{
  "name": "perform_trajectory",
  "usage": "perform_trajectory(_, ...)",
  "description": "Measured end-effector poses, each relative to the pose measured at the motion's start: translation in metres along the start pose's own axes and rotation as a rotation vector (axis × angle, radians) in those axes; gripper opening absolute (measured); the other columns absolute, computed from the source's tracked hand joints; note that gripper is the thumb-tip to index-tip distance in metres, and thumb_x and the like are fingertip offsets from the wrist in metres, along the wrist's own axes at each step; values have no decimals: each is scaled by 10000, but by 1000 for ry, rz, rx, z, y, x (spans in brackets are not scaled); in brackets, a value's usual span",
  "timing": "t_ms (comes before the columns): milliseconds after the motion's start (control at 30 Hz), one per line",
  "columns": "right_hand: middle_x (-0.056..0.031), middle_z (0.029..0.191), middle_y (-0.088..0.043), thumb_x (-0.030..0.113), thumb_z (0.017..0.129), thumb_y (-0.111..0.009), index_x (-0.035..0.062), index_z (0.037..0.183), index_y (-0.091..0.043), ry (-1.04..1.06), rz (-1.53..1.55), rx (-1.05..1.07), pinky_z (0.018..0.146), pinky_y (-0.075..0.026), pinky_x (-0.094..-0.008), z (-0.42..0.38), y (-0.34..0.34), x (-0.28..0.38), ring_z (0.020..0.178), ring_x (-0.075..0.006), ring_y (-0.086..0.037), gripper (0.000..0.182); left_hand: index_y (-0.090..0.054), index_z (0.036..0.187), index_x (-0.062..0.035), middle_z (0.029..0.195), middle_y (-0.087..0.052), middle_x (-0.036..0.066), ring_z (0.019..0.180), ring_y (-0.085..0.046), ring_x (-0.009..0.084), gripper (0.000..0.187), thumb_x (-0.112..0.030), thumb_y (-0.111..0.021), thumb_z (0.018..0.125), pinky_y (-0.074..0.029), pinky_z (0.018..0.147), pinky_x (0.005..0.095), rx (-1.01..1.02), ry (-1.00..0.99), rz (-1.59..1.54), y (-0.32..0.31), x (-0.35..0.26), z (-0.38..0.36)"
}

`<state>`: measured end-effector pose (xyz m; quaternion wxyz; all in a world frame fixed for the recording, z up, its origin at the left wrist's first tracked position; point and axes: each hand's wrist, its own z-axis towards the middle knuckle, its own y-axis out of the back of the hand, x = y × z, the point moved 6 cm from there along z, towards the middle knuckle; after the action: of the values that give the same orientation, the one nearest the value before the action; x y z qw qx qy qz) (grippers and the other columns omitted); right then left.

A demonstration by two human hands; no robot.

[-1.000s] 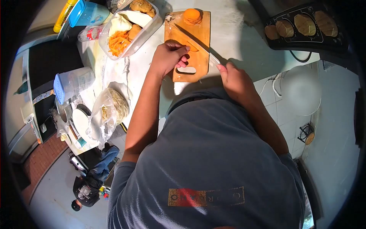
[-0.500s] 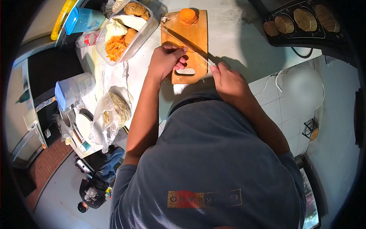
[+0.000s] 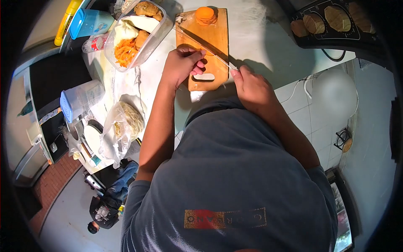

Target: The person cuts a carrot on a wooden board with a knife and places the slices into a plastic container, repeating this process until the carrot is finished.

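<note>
On the tabletop, a cutting board is placed. Over it, the left hand is curled; whether anything is pinched cannot be told. By the right hand, a knife is gripped, apparently for cutting, so fingertips must be kept clear. Orange slices are stacked at the far end.

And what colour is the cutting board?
The board is a warm orange-brown, like wood. It shows best in the head view, the only one.
</note>
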<state>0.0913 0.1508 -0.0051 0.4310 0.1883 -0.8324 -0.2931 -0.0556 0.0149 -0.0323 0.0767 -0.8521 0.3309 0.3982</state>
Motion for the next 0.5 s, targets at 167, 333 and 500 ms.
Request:
perform_trajectory(167, -255, 854, -634, 359, 994, -382, 7, 947, -533, -12, -11, 16, 769, -483, -506, 1, -1, 0, 855, -432, -617, 387, -611, 897, 12, 699, -645, 66, 545, -604, 114, 264, -235, -698, 860, -467, 524, 217, 14, 3, 53, 0, 2, 0)
perform_trajectory(333, -244, 871, -641, 370, 995, -377, 11, 959, -540, -31, -52, 35, 779, -488, -505, 3, -3, -1, 867, -429, -621, 396, -608, 891, 9, 702, -647, 66, 547, -605, 114, 263, -234, -703, 857, -467, 524, 217, 8, 0, 47, 0, 1, 1)
perform_trajectory(500, -246, 877, -643, 368, 993, -384, 9, 964, -541, -9, -53, 13, 780, -491, -501, 4, -4, -2, 867, -427, -625, 393, -604, 886, 52, 729, -654, 117, 523, -600, 139, 288, -216, -702, 848, -485, 495, 227, 13, -24, 14, 3, 2, 2)
